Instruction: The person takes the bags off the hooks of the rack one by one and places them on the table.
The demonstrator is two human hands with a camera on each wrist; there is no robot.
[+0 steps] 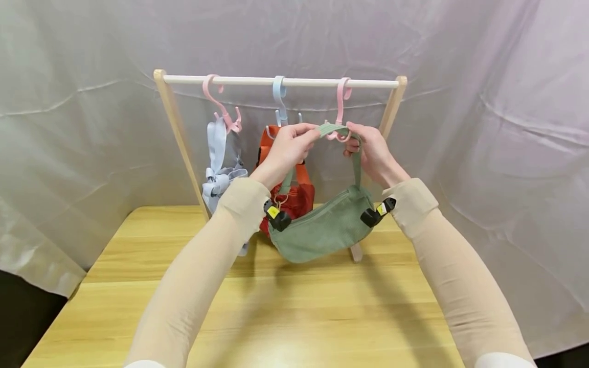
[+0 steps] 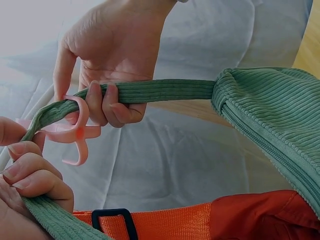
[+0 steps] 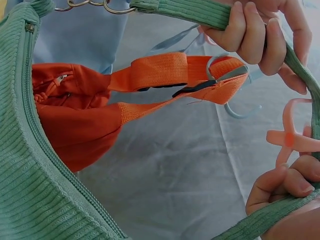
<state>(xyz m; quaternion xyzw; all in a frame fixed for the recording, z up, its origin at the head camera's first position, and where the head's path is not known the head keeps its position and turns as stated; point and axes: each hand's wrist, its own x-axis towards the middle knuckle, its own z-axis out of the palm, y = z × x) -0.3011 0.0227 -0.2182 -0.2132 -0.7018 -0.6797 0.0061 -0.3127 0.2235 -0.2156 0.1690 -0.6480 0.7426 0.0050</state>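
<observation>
A green corduroy shoulder bag [image 1: 324, 230] hangs tilted below both hands by its strap [image 2: 170, 91]. My left hand [image 1: 289, 151] grips the strap on one side of a pink hook [image 1: 340, 102], with fingers curled round it. On the hook's other side my right hand [image 1: 374, 153] holds the strap between thumb and fingers. Between the hands the strap lies against the hook's prongs [image 3: 290, 139], one of which curls in front of it in the left wrist view. Metal rings [image 3: 112, 6] join one strap end to the bag.
A wooden rack with a white rod [image 1: 184, 79] stands on the wooden table [image 1: 294, 312]. Behind the green bag, an orange-red bag [image 3: 85, 115] hangs from a blue hook [image 1: 279, 97]. Farther left, a pale blue bag [image 1: 217, 148] hangs from another pink hook [image 1: 213, 97].
</observation>
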